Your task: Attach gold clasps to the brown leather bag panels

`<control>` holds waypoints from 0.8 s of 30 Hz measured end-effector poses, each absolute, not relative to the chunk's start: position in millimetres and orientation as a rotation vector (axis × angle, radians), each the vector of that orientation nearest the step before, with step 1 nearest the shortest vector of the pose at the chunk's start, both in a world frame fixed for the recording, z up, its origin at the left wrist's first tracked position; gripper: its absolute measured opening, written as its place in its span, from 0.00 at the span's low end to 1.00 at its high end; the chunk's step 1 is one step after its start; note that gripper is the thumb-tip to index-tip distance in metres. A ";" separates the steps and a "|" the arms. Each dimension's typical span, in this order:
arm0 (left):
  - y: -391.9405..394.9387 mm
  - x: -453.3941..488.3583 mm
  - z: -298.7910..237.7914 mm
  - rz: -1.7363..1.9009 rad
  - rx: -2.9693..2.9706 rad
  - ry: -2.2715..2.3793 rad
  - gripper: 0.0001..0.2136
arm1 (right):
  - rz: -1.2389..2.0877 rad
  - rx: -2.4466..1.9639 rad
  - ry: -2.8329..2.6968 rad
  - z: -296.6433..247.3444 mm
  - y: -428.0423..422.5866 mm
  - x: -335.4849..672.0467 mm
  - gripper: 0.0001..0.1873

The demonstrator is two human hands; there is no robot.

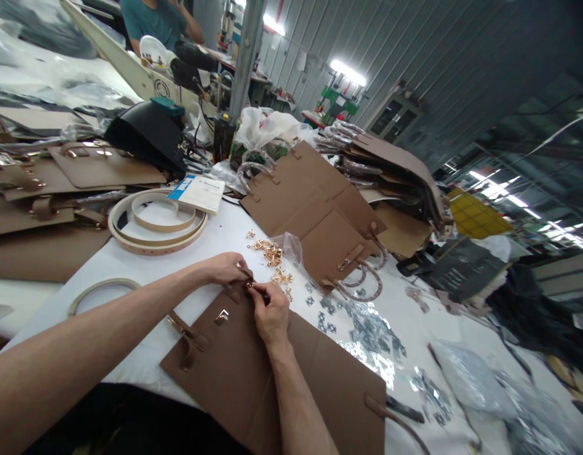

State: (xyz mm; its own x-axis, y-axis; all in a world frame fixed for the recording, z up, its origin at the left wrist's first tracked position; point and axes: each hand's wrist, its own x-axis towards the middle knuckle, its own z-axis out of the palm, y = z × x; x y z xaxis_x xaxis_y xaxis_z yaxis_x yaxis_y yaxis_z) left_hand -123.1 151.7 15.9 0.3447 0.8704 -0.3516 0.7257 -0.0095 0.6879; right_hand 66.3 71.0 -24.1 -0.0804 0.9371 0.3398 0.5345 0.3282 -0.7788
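A flat brown leather bag panel (pixel 234 373) lies on the white table in front of me, with a gold turn-lock (pixel 220 317) fixed near its middle. My left hand (pixel 224 268) pinches the strap tab at the panel's upper edge, fingers closed. My right hand (pixel 269 309) is closed on a small gold metal fitting (pixel 250 285) and presses it against that same tab. Both hands meet at the tab. A loose pile of gold fittings (pixel 273 254) lies just beyond my fingers, beside a clear plastic bag (pixel 291 248).
Silver backing plates (pixel 372 335) are scattered to the right. More brown bag panels (pixel 315 208) and a stack (pixel 391 170) lie behind. Coiled tan straps (pixel 153 224), a white booklet (pixel 198 192) and leather pieces (pixel 59 183) sit to the left. A person in a teal shirt (pixel 153 19) works far back.
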 end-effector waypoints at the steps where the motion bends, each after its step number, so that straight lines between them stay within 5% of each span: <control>1: 151.7 -121.9 15.3 0.211 1.761 1.430 0.15 | 0.596 -1.311 -1.752 -24.6 71.0 65.9 0.05; 24: 135.1 -116.3 21.1 0.387 1.915 1.570 0.15 | 0.510 -1.284 -1.944 -21.7 67.2 50.9 0.09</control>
State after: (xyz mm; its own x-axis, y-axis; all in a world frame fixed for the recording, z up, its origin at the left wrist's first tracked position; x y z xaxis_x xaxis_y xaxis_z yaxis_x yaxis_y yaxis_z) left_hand -116.3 135.1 21.1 0.2490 0.9554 -0.1590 0.7722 -0.0968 0.6279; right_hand 50.9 67.2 -21.7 -0.2263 0.9048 0.3607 0.6109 0.4203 -0.6709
